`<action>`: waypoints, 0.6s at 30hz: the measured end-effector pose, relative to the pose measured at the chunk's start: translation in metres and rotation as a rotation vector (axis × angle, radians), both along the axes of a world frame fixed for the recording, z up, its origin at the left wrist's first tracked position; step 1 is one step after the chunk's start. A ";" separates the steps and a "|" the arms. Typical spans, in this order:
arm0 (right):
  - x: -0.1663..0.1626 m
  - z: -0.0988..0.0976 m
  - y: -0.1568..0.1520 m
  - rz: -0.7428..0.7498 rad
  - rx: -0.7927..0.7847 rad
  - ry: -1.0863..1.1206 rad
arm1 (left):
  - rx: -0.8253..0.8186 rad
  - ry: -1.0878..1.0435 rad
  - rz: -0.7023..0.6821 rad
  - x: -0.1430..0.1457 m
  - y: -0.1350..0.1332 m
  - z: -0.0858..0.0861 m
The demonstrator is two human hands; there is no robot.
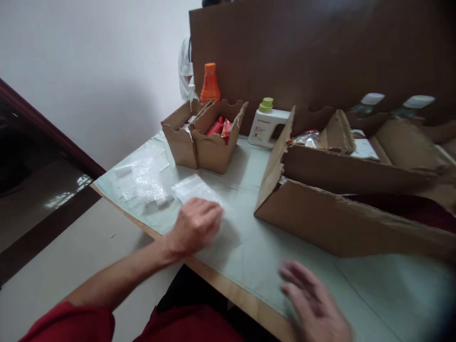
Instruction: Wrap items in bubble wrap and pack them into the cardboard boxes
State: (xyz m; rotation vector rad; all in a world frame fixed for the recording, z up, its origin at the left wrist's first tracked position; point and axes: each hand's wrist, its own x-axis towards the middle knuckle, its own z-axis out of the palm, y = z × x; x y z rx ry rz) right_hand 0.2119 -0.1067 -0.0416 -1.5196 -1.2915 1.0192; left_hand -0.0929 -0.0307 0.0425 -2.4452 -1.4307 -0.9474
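Observation:
My left hand (197, 224) is closed in a fist above the near left part of the table. A flat clear plastic bag (194, 186) shows just beyond its knuckles; whether the fingers grip it is hidden. Farther left lies a loose pile of clear plastic and bubble-wrap bags (144, 178). Over the table's near edge, my right hand (313, 301) is open, its fingers a little curled and apart, with nothing in it. It is blurred by motion. Nearest to it is the large cardboard box (320, 216) on the right.
Two small cardboard bins (213, 154) hold red packets (221, 128) and other items. Behind them stands an orange bottle (210, 85). A white jug with a green cap (267, 124) stands by the brown panel (313, 52). Part of a person (185, 66) shows behind the panel.

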 end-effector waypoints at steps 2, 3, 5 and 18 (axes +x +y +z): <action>-0.030 0.015 -0.001 0.065 -0.143 0.279 | -0.085 -0.083 -0.113 0.046 -0.024 -0.019; -0.040 0.021 0.001 0.071 -0.183 0.392 | -0.132 -0.136 -0.159 0.066 -0.035 -0.026; -0.047 0.029 0.006 0.019 -0.232 0.487 | -0.209 -0.259 -0.252 0.097 -0.055 -0.038; 0.031 0.021 -0.004 -0.280 0.166 -0.275 | -0.272 -0.320 0.022 0.029 -0.054 -0.054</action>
